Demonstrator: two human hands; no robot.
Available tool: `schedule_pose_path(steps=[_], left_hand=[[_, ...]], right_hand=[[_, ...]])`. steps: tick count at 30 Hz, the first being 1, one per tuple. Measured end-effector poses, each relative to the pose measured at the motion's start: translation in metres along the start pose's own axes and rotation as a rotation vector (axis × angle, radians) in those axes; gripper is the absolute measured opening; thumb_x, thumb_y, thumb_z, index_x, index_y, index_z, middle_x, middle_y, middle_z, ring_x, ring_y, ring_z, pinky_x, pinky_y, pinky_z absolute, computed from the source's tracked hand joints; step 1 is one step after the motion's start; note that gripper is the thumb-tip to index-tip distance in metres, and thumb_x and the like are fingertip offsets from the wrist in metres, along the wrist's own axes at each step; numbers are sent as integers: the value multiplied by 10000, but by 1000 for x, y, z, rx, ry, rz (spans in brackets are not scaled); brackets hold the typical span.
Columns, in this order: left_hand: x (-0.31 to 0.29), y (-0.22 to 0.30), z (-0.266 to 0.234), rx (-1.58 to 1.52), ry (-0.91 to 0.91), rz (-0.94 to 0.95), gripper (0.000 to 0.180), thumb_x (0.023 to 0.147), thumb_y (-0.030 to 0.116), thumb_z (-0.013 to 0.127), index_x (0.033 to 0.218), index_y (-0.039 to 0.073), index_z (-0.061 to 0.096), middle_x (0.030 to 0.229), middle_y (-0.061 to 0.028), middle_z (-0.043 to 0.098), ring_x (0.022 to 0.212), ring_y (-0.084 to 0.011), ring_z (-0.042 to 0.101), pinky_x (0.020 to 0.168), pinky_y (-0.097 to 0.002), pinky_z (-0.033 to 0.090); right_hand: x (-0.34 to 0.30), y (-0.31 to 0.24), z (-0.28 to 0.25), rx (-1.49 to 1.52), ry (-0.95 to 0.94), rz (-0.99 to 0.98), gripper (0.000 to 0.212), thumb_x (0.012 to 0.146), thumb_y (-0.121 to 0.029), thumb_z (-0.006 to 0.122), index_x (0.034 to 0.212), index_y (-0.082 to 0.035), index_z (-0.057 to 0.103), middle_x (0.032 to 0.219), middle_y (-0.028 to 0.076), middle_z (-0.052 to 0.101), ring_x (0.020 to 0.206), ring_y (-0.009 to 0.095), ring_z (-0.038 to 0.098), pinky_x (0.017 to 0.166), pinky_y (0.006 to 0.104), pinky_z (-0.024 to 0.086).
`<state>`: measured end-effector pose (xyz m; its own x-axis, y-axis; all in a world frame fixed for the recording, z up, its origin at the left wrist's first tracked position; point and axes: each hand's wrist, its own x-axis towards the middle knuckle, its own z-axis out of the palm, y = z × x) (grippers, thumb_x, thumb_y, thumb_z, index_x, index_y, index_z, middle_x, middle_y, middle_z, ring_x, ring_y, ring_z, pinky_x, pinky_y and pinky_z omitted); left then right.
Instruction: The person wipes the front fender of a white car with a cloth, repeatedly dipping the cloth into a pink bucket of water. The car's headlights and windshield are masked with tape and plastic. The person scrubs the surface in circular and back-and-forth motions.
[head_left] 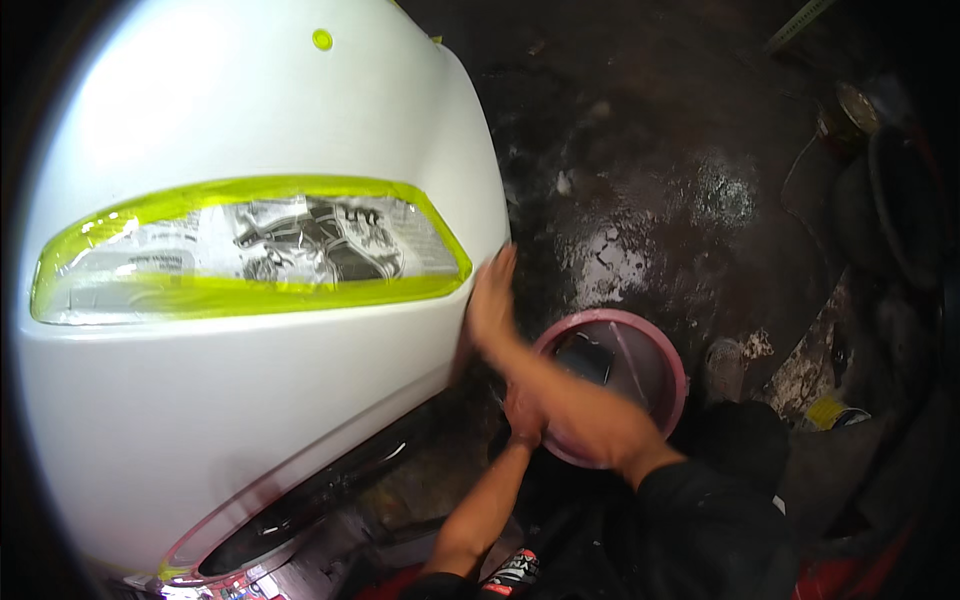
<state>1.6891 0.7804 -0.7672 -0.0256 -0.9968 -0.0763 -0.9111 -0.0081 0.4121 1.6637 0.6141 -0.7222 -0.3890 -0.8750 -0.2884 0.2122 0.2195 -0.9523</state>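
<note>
My right hand (493, 300) reaches across my left and rests against the edge of a white car body panel (300, 400), close to the corner of the masked headlight. Its fingers are stretched out and slightly blurred. Whether anything thin lies under the palm is hidden. Below the right forearm, my left hand (523, 414) is at the left side of a pink round tub (677, 372); its fingers are mostly covered by that forearm. Greyish liquid and a dark flat piece (585, 358) show inside the tub. Yellow-green tape (330, 297) frames printed newspaper (320, 240) over the headlight.
The dark floor (640, 180) has wet, shiny patches. A yellow tape roll (835, 412) lies at the right, near a stained flat piece (810, 350). An open can (857, 110) stands at the upper right. A round yellow-green patch (322, 40) marks the panel.
</note>
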Motion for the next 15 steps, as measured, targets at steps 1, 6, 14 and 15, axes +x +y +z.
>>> schedule_pose_path(steps=[1,6,14,15], left_hand=[[1,5,-2,3,-3,-43,353,949,320,499,1070,-13,506,1031,-283,589,931,-469,578,781,-513,466],[-22,-58,34,85,98,412,385,922,299,541,1156,-7,527,1069,-265,600,1001,-445,570,850,-488,462],[4,23,-8,72,-81,-397,346,930,305,555,1024,-27,521,966,-284,604,892,-437,610,756,-505,473],[2,21,-5,122,-36,-260,330,930,301,556,993,-20,517,944,-281,603,867,-428,616,739,-510,476]], right_hand=[[-67,-15,10,-18,-45,-88,666,1022,-370,261,1457,105,93,1549,268,52,1454,344,52,1187,367,53],[-38,-36,-1,69,-78,163,656,1026,-336,244,1459,107,29,1548,276,-6,1454,354,2,1189,381,19],[-93,-39,12,186,-79,281,718,1017,-407,224,1444,136,29,1531,317,7,1449,378,-2,1187,385,21],[-59,-18,18,247,2,459,740,1014,-438,218,1445,134,34,1536,306,14,1453,359,0,1187,378,14]])
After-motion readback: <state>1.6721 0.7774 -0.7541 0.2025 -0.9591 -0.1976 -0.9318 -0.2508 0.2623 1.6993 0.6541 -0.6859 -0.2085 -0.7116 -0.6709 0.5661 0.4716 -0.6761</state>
